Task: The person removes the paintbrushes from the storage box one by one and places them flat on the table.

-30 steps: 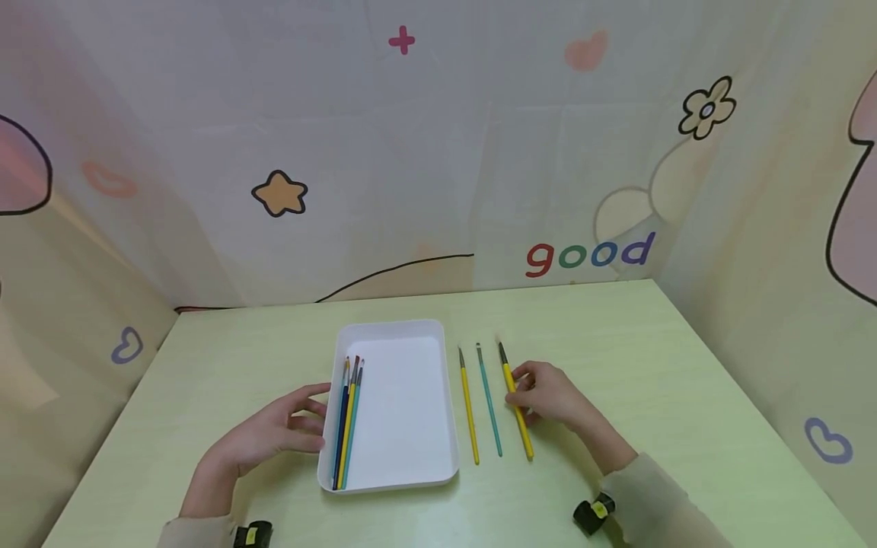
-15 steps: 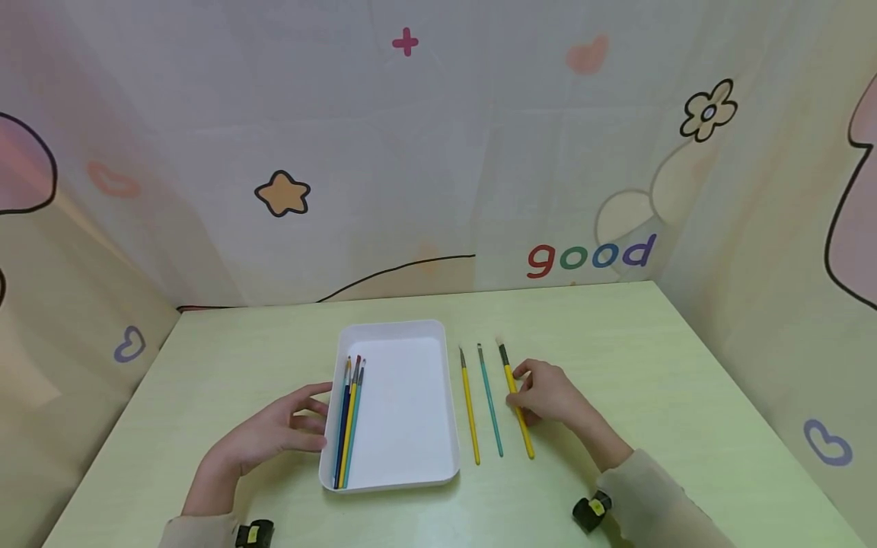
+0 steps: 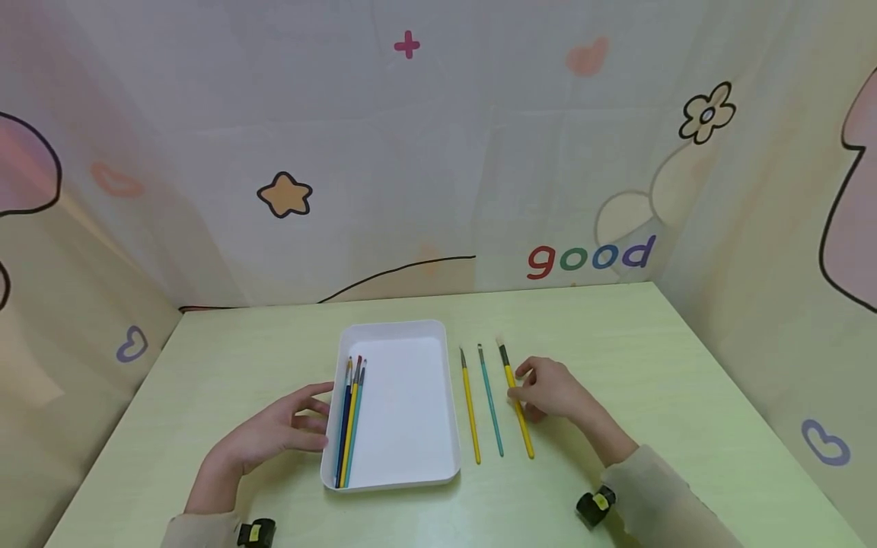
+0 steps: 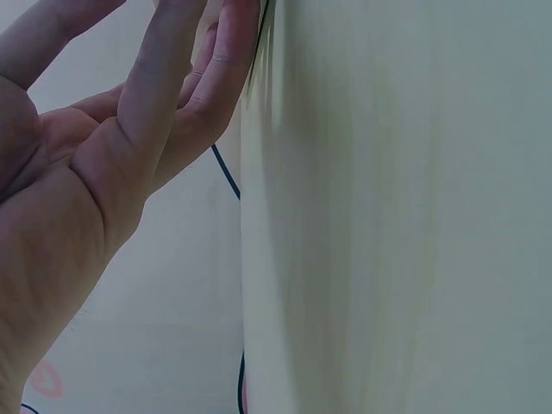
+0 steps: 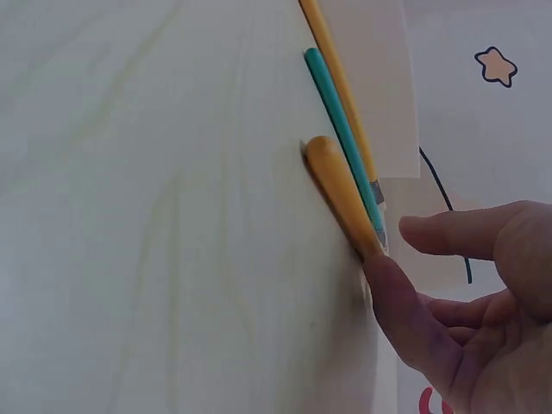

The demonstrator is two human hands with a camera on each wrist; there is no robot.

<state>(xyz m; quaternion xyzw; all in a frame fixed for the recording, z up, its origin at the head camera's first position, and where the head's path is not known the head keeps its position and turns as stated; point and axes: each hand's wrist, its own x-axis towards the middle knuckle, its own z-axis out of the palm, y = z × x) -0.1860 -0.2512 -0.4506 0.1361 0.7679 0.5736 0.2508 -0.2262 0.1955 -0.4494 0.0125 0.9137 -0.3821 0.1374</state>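
Observation:
My left hand (image 3: 277, 430) rests its fingertips against the left rim of a white rectangular tray (image 3: 411, 426), fingers spread. Inside, along the tray's left side, several thin paintbrushes (image 3: 352, 426) lie bunched. To the right of the tray lie a thin yellow paintbrush (image 3: 470, 411), a teal paintbrush (image 3: 490, 403) and a thick yellow paintbrush (image 3: 522, 426), bristles pointing away from me. My right hand (image 3: 551, 390) is at the thick brush, one digit touching its handle. In the right wrist view, thumb and forefinger stand apart and are not closed on that brush.
The pale green table (image 3: 651, 396) extends on both sides of the tray. A printed cloth (image 3: 411, 167) hangs behind it and along the sides. A black wrist camera (image 3: 594, 506) sits at the right sleeve, another wrist camera (image 3: 256, 533) at the left.
The right hand's fingers have loosened slightly and shifted a little away from the thick yellow paintbrush. The brushes, the tray and the left hand stay put; the view drifts slightly.

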